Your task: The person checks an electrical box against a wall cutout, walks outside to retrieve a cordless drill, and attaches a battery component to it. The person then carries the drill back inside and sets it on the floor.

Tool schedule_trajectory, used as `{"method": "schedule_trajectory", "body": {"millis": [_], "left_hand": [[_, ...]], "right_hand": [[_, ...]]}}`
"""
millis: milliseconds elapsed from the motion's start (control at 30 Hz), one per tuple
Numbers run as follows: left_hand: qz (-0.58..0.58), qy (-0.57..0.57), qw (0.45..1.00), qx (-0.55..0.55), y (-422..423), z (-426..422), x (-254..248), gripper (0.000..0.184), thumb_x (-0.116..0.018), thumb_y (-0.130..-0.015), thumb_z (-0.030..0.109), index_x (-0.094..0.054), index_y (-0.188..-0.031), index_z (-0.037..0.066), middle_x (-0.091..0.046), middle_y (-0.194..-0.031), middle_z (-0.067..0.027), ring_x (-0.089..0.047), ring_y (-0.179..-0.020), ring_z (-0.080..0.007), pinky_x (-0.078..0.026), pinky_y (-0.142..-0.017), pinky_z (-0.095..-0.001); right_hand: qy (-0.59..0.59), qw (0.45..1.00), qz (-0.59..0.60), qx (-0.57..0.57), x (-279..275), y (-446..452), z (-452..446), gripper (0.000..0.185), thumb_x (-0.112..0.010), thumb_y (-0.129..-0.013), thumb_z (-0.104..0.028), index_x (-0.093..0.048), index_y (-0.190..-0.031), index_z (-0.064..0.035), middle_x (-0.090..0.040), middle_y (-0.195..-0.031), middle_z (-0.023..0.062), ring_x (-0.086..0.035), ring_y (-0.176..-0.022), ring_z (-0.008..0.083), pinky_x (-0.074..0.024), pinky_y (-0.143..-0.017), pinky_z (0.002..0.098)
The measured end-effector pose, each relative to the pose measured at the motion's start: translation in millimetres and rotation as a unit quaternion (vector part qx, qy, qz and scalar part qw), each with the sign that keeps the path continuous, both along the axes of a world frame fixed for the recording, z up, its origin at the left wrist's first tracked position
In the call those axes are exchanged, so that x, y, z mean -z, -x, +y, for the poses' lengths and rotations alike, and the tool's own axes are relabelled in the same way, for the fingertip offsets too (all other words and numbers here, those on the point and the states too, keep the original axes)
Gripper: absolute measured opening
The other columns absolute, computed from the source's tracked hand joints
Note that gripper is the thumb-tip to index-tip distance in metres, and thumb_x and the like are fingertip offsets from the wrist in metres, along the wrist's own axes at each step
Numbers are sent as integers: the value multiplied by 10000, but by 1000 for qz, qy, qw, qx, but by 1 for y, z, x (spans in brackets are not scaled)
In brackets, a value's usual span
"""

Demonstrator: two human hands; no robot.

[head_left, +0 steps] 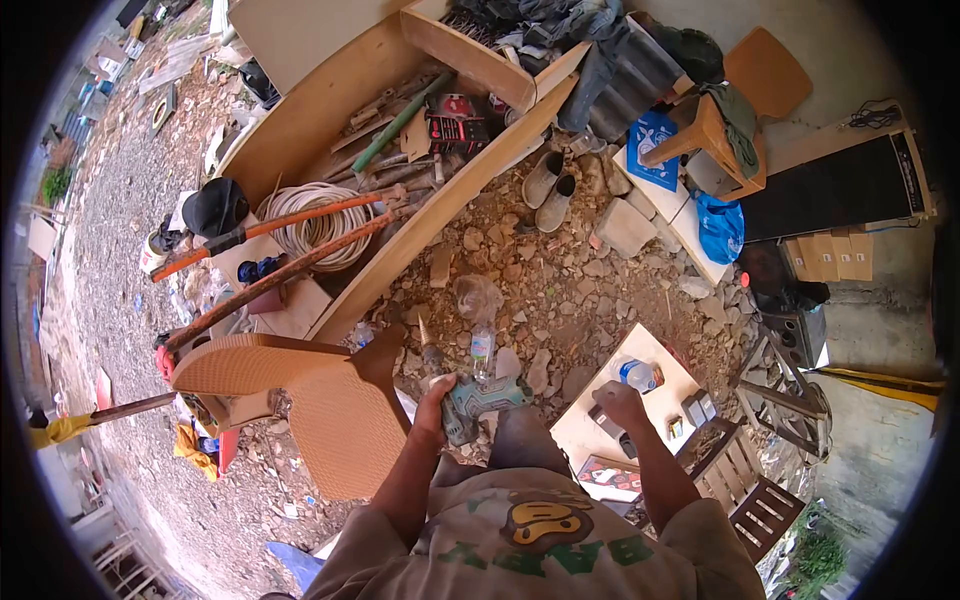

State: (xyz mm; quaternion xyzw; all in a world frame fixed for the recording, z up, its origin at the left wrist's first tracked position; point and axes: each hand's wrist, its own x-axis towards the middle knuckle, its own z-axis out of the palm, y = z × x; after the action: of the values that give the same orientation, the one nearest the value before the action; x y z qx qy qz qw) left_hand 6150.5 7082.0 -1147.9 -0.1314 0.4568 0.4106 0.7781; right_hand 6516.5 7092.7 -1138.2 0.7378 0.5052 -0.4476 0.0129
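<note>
My left hand is closed around part of a teal and grey cordless drill, held in front of my lap. A dark piece with a pale pointed tip sticks up past the hand; whether it belongs to the drill I cannot tell. Just beyond the drill a clear plastic bottle rests on the rubble. My right hand has its fingers curled in over a small light tabletop, close to a dark box-like item. What those fingers hold, if anything, is hidden. A clear water bottle lies beyond this hand.
To the left stands a brown woven-pattern plastic chair. Behind it, a large wooden box frame holds tools, a green pipe and coiled hose. Shoes and broken stones cover the ground ahead. A slatted wooden chair is at right.
</note>
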Motion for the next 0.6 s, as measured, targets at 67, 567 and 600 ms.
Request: {"method": "schedule_trajectory", "body": {"millis": [67, 567, 600], "left_hand": [[39, -38, 998, 25, -31, 40, -18, 270, -572, -887, 278, -589, -1020, 44, -658, -888, -74, -655, -748, -196, -545, -680, -331], [-31, -34, 996, 77, -97, 147, -29, 325, -577, -878, 312, -590, -1025, 23, -673, -925, -131, -672, -786, -261, -559, -724, -396], [-22, -32, 996, 82, -102, 155, -33, 331, -575, -878, 317, -592, -1025, 20, -674, -926, -132, -672, -785, -261, -559, -724, -394]], "right_hand": [[40, 998, -52, 17, -8, -28, 15, 343, -628, -796, -364, -679, -839, -28, -681, -836, 173, -663, -804, 316, -503, -717, 401], [-2, 994, 3, 113, 36, -113, 15, 363, -624, -763, -380, -654, -755, -18, -660, -787, 172, -643, -742, 318, -495, -676, 416], [-102, 995, 4, -14, 73, -136, 0, 240, -638, -755, -287, -657, -765, -48, -642, -733, 148, -634, -721, 312, -497, -645, 422]]}}
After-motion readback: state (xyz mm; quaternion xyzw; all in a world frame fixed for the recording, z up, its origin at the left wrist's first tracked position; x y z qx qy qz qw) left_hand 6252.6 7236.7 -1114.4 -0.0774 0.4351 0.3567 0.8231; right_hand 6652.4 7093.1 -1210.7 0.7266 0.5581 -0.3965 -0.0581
